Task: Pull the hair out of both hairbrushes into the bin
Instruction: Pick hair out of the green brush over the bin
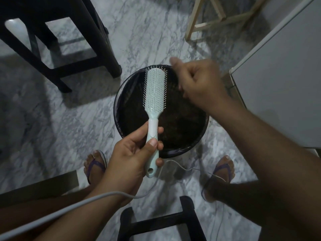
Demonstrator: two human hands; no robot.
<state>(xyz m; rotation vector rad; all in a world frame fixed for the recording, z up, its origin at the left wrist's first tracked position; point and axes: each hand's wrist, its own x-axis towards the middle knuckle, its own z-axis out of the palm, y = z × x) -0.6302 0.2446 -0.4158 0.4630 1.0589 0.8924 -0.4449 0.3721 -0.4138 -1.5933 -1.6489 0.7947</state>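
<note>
A pale mint hairbrush points away from me over a round black bin on the marble floor. My left hand grips its handle near the bottom, bristles facing up. My right hand hovers just right of the brush head above the bin's far right rim, blurred, fingers curled and pinched together; I cannot tell whether hair is held in them. Only one brush is in view. The bin's inside is dark.
A dark stool stands at the far left and another dark stool frame lies close below me. A white cabinet fills the right. A light wooden frame is far right. A white cable crosses the floor by my sandalled feet.
</note>
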